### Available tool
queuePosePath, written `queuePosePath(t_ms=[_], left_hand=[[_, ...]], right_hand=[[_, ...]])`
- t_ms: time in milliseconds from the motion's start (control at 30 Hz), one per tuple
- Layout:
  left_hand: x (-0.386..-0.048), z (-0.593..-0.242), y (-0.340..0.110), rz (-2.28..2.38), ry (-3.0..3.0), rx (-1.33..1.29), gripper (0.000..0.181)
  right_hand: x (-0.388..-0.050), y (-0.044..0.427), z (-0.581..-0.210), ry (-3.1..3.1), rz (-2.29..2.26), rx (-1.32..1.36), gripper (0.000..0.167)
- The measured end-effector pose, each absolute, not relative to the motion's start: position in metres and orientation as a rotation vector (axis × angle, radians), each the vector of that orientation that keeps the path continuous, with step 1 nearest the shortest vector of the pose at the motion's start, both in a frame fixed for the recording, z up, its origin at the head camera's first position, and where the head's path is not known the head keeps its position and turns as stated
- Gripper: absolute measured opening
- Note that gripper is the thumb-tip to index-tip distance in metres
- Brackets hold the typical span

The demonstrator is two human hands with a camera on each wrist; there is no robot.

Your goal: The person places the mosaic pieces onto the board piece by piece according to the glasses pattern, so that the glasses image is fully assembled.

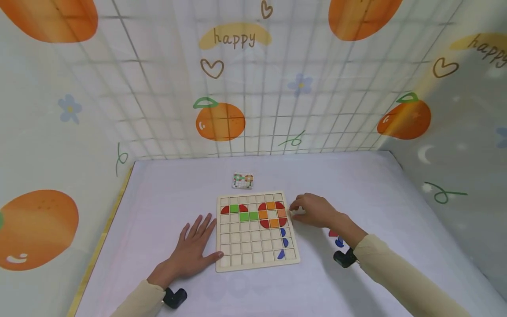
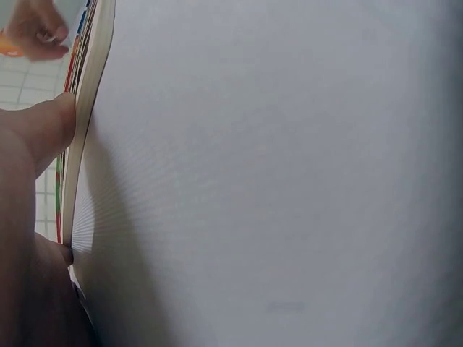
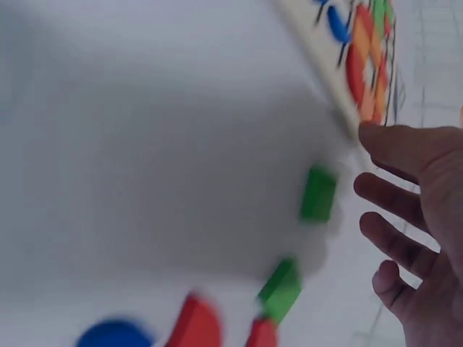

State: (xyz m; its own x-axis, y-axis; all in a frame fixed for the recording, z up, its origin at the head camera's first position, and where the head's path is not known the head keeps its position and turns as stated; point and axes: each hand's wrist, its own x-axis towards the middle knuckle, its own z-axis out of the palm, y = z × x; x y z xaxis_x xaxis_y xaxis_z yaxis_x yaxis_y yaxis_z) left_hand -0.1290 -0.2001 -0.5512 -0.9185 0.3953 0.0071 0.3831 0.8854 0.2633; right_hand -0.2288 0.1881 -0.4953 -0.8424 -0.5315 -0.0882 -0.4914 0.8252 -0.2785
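Observation:
A pale wooden grid board (image 1: 235, 248) lies on the white table. Red quarter-round pieces (image 1: 225, 210), green squares (image 1: 248, 216), orange squares (image 1: 274, 223) and several blue half-round pieces (image 1: 285, 242) sit in its cells. My left hand (image 1: 193, 248) rests flat at the board's left side, fingers spread, thumb touching the edge. Beside the upper right edge is my right hand (image 1: 314, 210), its fingers loosely bent near an orange square (image 1: 281, 213). In the right wrist view my right hand (image 3: 427, 202) shows thumb and fingers apart, nothing visible between them.
Behind the board lies a small pattern card (image 1: 243, 180). Loose green blocks (image 3: 318, 194), red pieces (image 3: 195, 322) and a blue piece (image 3: 116, 334) lie on the table right of the board, partly under my right forearm. A printed curtain (image 1: 253, 88) surrounds the table.

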Motion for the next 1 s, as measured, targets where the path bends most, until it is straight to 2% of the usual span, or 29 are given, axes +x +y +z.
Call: queuePosePath(t_ms=[300, 567, 800, 1000], left_hand=[[-0.129, -0.553, -0.202, 0.402, 2.991, 0.613, 0.097], [-0.129, -0.554, -0.203, 0.406, 2.995, 0.608, 0.098], [-0.128, -0.553, -0.203, 0.409, 2.991, 0.608, 0.097], [-0.13, -0.553, -0.202, 0.406, 2.99, 0.623, 0.097]], right_hand=[[-0.223, 0.217, -0.501, 2.822, -0.342, -0.842, 0.02], [-0.234, 0.212, -0.506, 2.855, -0.276, -0.924, 0.027], [-0.247, 0.175, -0.493, 2.841, -0.317, -0.981, 0.021], [-0.25, 0.121, -0.488, 2.8, -0.34, -1.242, 0.019]])
